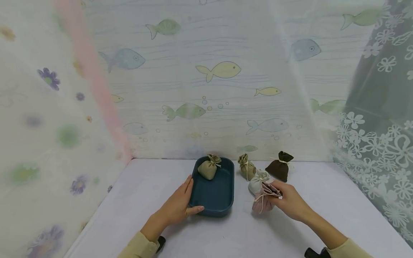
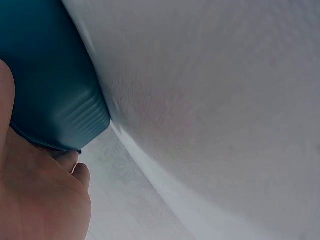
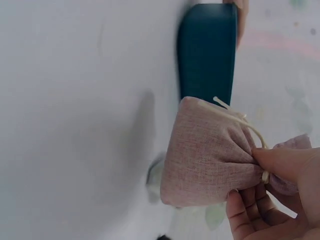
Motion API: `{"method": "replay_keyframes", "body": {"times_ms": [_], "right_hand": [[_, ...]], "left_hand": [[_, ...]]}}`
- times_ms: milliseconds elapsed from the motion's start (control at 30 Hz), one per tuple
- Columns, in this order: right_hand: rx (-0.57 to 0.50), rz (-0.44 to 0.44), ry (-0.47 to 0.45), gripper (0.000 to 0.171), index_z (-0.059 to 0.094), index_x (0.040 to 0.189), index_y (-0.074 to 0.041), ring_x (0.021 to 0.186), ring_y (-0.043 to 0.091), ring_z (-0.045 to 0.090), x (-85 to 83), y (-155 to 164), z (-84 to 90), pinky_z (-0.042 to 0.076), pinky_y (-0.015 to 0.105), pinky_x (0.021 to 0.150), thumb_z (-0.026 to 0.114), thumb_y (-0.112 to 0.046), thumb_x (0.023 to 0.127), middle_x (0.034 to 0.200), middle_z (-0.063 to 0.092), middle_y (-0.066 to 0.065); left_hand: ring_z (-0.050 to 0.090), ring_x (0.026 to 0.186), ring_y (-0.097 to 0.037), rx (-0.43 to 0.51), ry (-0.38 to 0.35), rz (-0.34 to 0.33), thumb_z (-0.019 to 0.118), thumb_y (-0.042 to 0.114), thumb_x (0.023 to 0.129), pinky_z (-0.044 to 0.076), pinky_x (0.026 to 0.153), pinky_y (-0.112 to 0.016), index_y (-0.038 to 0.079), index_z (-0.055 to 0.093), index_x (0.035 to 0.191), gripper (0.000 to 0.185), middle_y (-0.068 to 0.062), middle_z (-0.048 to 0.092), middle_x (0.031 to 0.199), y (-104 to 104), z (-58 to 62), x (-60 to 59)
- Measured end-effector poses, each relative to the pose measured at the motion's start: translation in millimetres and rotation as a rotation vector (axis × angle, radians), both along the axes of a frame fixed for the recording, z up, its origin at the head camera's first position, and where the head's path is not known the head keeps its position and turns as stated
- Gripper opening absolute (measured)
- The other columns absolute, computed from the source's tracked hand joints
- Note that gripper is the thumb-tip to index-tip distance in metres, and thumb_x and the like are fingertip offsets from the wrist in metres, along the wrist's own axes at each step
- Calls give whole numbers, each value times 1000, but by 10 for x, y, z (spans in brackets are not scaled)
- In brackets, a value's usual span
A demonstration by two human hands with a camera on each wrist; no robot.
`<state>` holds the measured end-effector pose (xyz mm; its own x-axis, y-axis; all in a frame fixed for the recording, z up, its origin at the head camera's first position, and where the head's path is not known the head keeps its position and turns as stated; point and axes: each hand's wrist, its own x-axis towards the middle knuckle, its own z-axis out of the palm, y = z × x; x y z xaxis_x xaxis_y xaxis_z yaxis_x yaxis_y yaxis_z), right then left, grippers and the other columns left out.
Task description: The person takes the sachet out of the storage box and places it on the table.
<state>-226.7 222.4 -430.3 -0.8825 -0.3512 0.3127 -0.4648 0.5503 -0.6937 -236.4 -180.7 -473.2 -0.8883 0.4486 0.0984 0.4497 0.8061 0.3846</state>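
1. Our right hand pinches the gathered neck of the dusty-pink linen drawstring pouch; in the right wrist view its fingertips curl under the tied neck and the thumb presses on top, by the cream cord
2. The pouch hangs or rests just off the white table; we cannot tell whether its base touches. Its long axis runs from the neck in our fingers out to the plump bottom, which points left towards the dark teal rectangular tray
3. The tray lies just to the left of the pouch, near but apart, so our right hand is the nearer one to the pouch and the left the nearer to the tray
4. Our left hand holds the tray's near left corner, fingers fairly straight along its side wall and the thumb laid along the front rim; the left wrist view shows the ribbed tray corner against the palm
5. The pouch looks soft, coarse-woven and well filled, puckered at the tie
6. Inside the tray, at its far end, sits a tan cloth pouch
7. Beyond our right hand stand an olive pouch, a pale grey pouch touching the pink one, and a dark brown pouch
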Motion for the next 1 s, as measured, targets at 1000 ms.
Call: {"method": "replay_keyframes", "body": {"times_ms": [1000], "right_hand": [[109, -342, 40, 17, 69, 98, 6, 74, 21, 55, -615, 473, -83, 42, 32, 60, 75, -7, 90, 85, 68, 15]], "left_hand": [[14, 156, -36, 10, -12, 12, 66, 58, 95, 24, 122, -53, -7, 12, 161, 107, -22, 4, 170, 21, 18, 21]]}}
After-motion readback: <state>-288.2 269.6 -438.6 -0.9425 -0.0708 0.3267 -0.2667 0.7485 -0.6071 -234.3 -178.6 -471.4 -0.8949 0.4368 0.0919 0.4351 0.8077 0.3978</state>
